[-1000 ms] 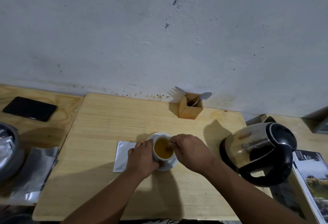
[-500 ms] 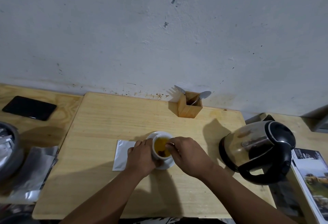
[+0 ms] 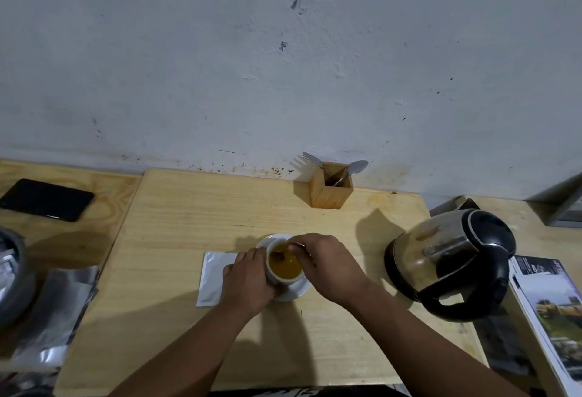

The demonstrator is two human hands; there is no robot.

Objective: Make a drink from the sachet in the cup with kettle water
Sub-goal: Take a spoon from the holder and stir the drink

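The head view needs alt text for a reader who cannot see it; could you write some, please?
A person's right hand stirs an orange-brown drink in a white cup on a saucer, the left hand steadying the cup. A kettle stands to the right.

The white cup (image 3: 285, 266) stands upright on a white saucer (image 3: 294, 291), near the middle of the wooden table (image 3: 189, 207), and is nearly full of a yellow-brown drink with a spoon (image 3: 280, 255) dipping into it. The sachet (image 3: 212, 277), a flat pale packet, lies on the table just left of the cup, partly hidden. The kettle (image 3: 453, 262), shiny steel with a black lid, handle and base, sits upright well to the right of the cup, at the table's right edge, its handle toward the camera.
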